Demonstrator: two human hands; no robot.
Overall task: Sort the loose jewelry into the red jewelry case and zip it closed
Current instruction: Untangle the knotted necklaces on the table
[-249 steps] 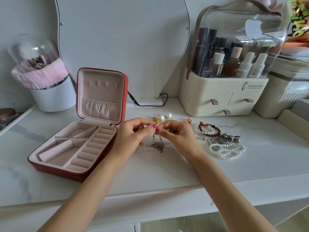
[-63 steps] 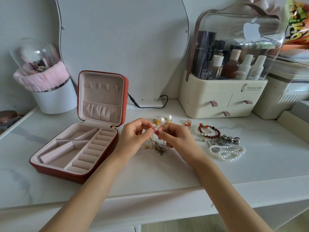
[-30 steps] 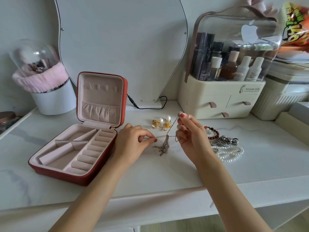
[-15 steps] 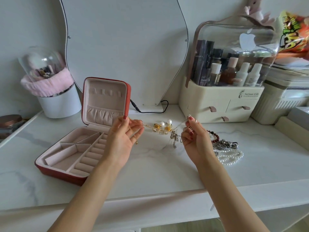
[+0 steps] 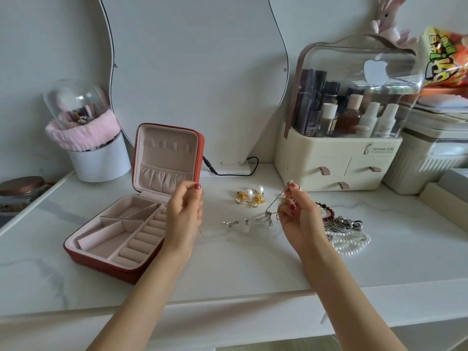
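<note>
The red jewelry case (image 5: 83, 257) lies open at the left, lid upright, and its pink compartments hold nothing I can see. My left hand (image 5: 186, 214) hovers at the case's right edge and pinches a thin gold chain (image 5: 200, 233) that dangles below the fingers. My right hand (image 5: 297, 219) pinches a silver necklace (image 5: 255, 220) whose tasselled end trails left over the table. Pearl earrings (image 5: 250, 196) lie between the hands. A red bead bracelet (image 5: 328, 211), a silver piece (image 5: 342, 222) and a pearl necklace (image 5: 352, 245) lie right of my right hand.
A white cup with a pink band (image 5: 100, 160) stands behind the case. A mirror base with a black cable (image 5: 228, 173) sits at the back. A cream cosmetics organizer (image 5: 336, 163) stands at the back right. The marble table's front edge (image 5: 228, 297) runs below my forearms.
My hands have pulled apart with the untangled chains. The left hand moved left to the case with the gold chain; the right hand stays by the pile with the silver necklace.
</note>
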